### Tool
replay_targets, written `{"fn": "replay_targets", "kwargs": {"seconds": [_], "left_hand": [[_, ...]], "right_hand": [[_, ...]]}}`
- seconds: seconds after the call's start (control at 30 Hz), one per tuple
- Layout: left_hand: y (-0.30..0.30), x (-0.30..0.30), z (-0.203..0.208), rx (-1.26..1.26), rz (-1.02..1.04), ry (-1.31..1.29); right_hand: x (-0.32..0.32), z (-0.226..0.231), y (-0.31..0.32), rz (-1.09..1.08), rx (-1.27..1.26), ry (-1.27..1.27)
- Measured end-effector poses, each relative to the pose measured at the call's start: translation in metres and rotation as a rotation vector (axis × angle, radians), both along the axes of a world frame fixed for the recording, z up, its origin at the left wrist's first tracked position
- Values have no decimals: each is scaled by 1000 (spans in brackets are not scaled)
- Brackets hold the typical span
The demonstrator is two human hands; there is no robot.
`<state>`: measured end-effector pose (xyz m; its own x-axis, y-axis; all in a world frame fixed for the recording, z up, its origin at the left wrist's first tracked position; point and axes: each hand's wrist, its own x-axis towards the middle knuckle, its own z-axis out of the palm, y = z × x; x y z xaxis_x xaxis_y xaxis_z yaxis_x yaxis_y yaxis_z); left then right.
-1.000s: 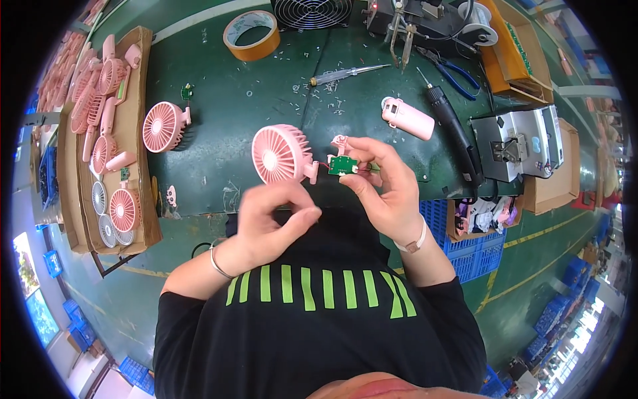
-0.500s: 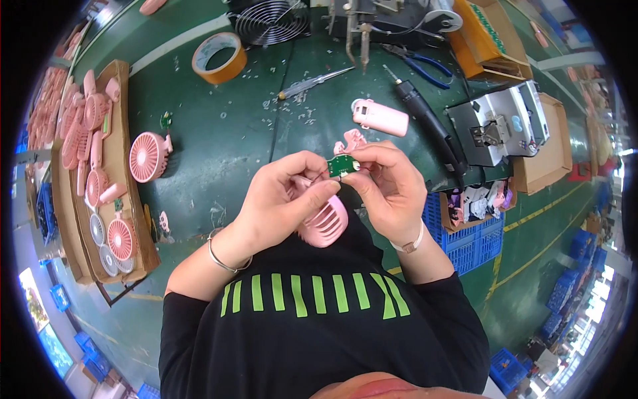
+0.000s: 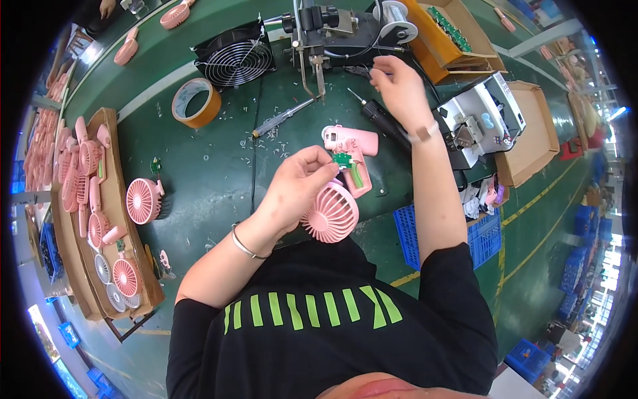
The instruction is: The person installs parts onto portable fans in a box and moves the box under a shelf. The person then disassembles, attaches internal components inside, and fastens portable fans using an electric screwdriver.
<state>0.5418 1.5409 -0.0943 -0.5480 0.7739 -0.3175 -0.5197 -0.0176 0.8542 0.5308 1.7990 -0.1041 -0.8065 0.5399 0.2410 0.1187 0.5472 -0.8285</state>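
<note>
My left hand [image 3: 299, 186] pinches a small green circuit board [image 3: 343, 160] between thumb and fingertips. Below it is a pink handheld fan [image 3: 330, 214], with its round slatted head near my body. The fan's opened handle [image 3: 359, 179] shows a green strip inside. Just beyond the board lies a pink casing [image 3: 359, 141] with a small dark window; small pink pieces lie against it. My right hand [image 3: 402, 93] is stretched far forward over the place of the pliers, mostly hiding them. Its thumb and index finger are curled but apart, with nothing visible between them.
A black electric screwdriver [image 3: 384, 124] lies under my right forearm's left side. Ahead stand a soldering stand [image 3: 319, 56], a wire-guarded fan [image 3: 239, 63] and a tape roll [image 3: 197, 103]. A cardboard tray [image 3: 143, 266] of pink fans is left; a white machine [image 3: 488, 123] is right.
My right hand has left the circuit board and reached forward to the pliers' place. My left hand keeps the board, and the fan's opened handle now shows. The whole view has shifted.
</note>
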Motion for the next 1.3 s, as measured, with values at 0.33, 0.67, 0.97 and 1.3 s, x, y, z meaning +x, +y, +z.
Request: {"fn": "replay_targets", "kwargs": {"seconds": [0.33, 0.67, 0.97, 1.3], "left_hand": [[15, -26, -5, 46, 98, -115], [14, -35, -12, 173, 213, -159], [20, -39, -9, 255, 287, -88], [22, -38, -4, 227, 288, 28]], "right_hand": [[4, 10, -22, -99, 146, 123], [39, 15, -61, 215, -299, 267], [35, 21, -79, 236, 58, 341], [35, 19, -81, 242, 97, 372]]}}
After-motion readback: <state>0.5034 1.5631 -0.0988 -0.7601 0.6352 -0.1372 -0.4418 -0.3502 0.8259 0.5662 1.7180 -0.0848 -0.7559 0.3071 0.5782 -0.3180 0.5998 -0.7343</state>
